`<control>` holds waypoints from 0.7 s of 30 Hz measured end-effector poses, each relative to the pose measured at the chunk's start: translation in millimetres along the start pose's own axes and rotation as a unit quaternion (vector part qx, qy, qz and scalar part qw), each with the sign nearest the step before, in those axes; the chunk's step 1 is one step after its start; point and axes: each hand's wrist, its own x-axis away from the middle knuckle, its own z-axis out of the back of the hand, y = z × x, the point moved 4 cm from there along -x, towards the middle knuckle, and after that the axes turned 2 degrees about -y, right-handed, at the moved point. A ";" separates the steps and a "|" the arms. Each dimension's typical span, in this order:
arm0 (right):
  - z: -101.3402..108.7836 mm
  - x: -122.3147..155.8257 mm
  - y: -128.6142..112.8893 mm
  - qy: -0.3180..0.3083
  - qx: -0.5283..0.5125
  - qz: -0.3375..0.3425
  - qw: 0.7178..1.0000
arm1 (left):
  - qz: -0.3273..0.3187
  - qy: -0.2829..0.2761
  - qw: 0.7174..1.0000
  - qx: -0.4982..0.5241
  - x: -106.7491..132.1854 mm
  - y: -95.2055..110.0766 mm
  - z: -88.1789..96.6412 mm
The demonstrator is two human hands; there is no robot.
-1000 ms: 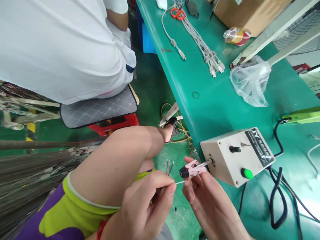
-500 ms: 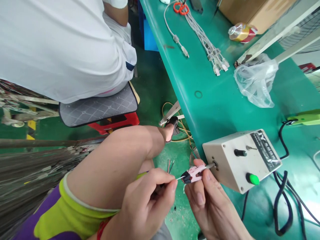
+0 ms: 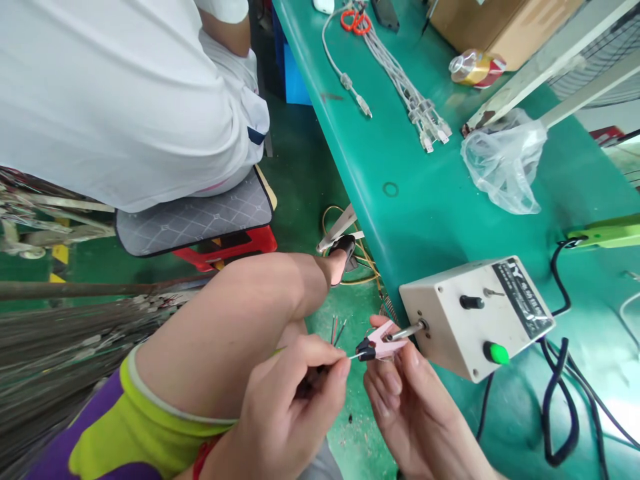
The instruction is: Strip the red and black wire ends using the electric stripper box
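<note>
My left hand [image 3: 295, 393] is closed in a pinch on a thin cable [image 3: 354, 357], with several stripped wire ends [image 3: 339, 330] sticking up behind the fingers. The cable's pale tip meets the black-wrapped jaws of a pink spring clip [image 3: 383, 343]. This clip sits on the metal shaft [image 3: 413, 331] of a white motor box [image 3: 470, 320]. Thumb and forefinger of my right hand [image 3: 415, 393] are around the clip's two handles, which stand spread in a V. How firmly they press cannot be told.
A person in a white shirt [image 3: 135, 100] sits on a padded stool [image 3: 200, 220] at the left. On the green table [image 3: 390, 227] lie grey USB cables [image 3: 400, 80], orange-handled scissors [image 3: 356, 22], a plastic bag [image 3: 505, 160], a bottle [image 3: 477, 68] and a box [image 3: 505, 27]. Black cords [image 3: 565, 400] run beside the motor box.
The clip's handles have spread apart, and the fingers of my right hand have loosened around them. My left hand keeps its pinch on the cable. The view has shifted slightly.
</note>
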 end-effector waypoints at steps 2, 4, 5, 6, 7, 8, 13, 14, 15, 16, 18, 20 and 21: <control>1.5 -0.3 2.8 0.013 0.017 0.008 1.000 | 0.000 0.000 1.000 0.000 0.6 -1.1 -1.5; 2.2 -0.7 4.4 0.025 0.026 0.013 0.999 | 0.000 0.006 1.000 -0.001 1.3 -2.7 -2.8; 2.2 -0.9 4.8 0.028 0.027 0.015 0.999 | 0.002 0.009 1.000 -0.002 1.6 -3.6 -3.4; 2.1 -1.2 4.9 0.030 0.025 0.016 0.999 | 0.002 0.012 1.000 -0.003 1.6 -4.3 -4.0; 1.8 -1.5 4.9 0.031 0.023 0.017 0.999 | 0.003 0.013 1.000 -0.004 1.5 -4.9 -4.5; 1.5 -1.7 4.9 0.030 0.020 0.017 0.999 | 0.003 0.014 1.000 -0.003 1.1 -5.2 -5.0; 1.7 -1.0 5.0 0.030 0.018 0.015 0.999 | 0.005 0.011 1.000 -0.006 -0.9 -5.2 -6.1; 1.9 -0.8 5.1 0.030 0.017 0.016 0.999 | 0.006 0.009 1.000 -0.008 -0.9 -5.2 -6.2; 2.1 -0.8 5.3 0.030 0.018 0.016 0.999 | 0.008 0.006 1.000 -0.009 -0.6 -5.2 -6.2; 2.3 -1.0 5.6 0.030 0.022 0.015 0.999 | 0.008 0.003 1.000 -0.009 -0.2 -5.1 -6.3; 3.0 -2.0 5.8 0.032 0.038 0.012 0.999 | 0.011 0.001 1.000 -0.007 0.8 -5.2 -6.2; 4.5 -2.5 4.6 0.033 0.080 0.011 0.996 | 0.010 -0.001 1.000 -0.004 1.4 -4.9 -6.1; 5.2 -1.9 3.7 0.023 0.122 0.002 0.992 | 0.009 -0.003 1.000 -0.003 1.4 -4.7 -6.1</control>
